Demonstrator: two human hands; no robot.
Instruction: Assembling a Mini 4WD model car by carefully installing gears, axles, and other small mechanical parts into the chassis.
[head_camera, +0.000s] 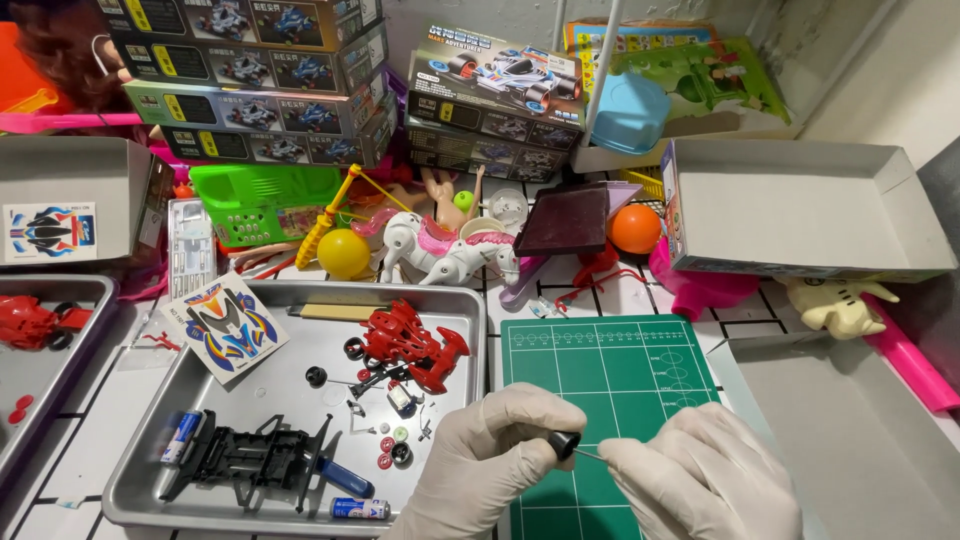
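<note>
Presently the left hand (490, 450) is clenched round a small screwdriver (566, 444) above the green cutting mat (610, 370); right hand (700, 470) pinches its thin tip. Advise steady, aligned pressure.

Thin, off-white disposable gloves (slightly wrinkled) on the left hand (487, 462) and right hand (705, 478).
</note>
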